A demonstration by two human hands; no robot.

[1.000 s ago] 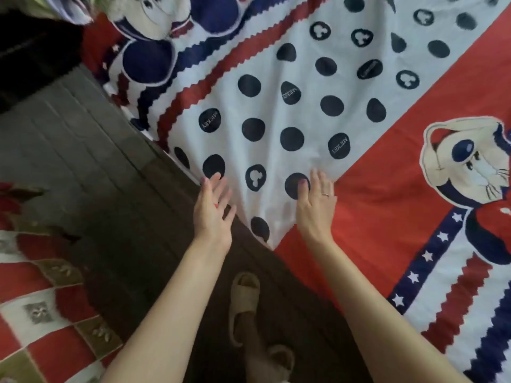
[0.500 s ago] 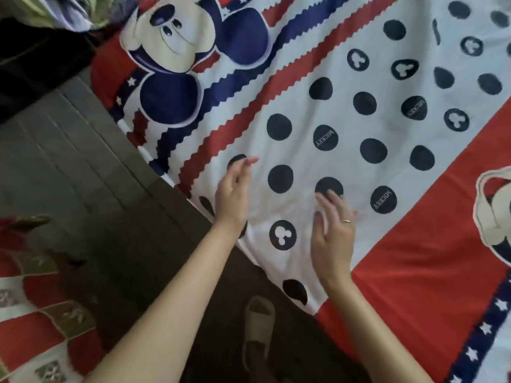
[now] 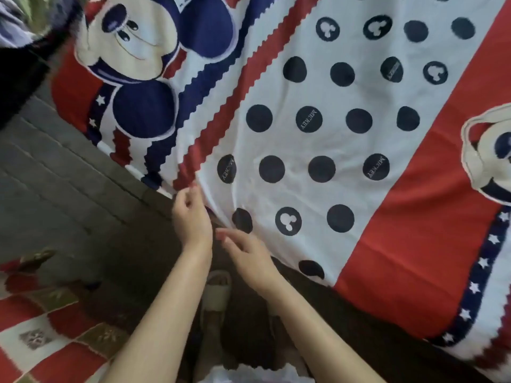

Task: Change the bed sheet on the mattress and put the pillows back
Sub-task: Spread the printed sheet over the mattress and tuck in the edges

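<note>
A red, white and blue cartoon-mouse bed sheet (image 3: pixel 318 139) with dark dots lies spread over the mattress and fills most of the view. My left hand (image 3: pixel 190 214) pinches the sheet's near edge by the red zigzag stripe, and folds radiate from the pinch. My right hand (image 3: pixel 246 252) hovers just below and right of it, at the sheet's edge, fingers loosely curled and holding nothing. The mattress under the sheet is hidden. No pillows are in view.
Dark wooden floorboards (image 3: pixel 69 194) run along the bed's left side. A red and white patterned cloth (image 3: pixel 41 327) lies on the floor at lower left. A foot in a beige slipper (image 3: pixel 215 294) stands below my hands. Crumpled fabric (image 3: pixel 25 20) sits at top left.
Both hands were flat on the sheet, then lifted and drew back to its near edge. The left hand has now pinched the edge. The view shifted left along the bed.
</note>
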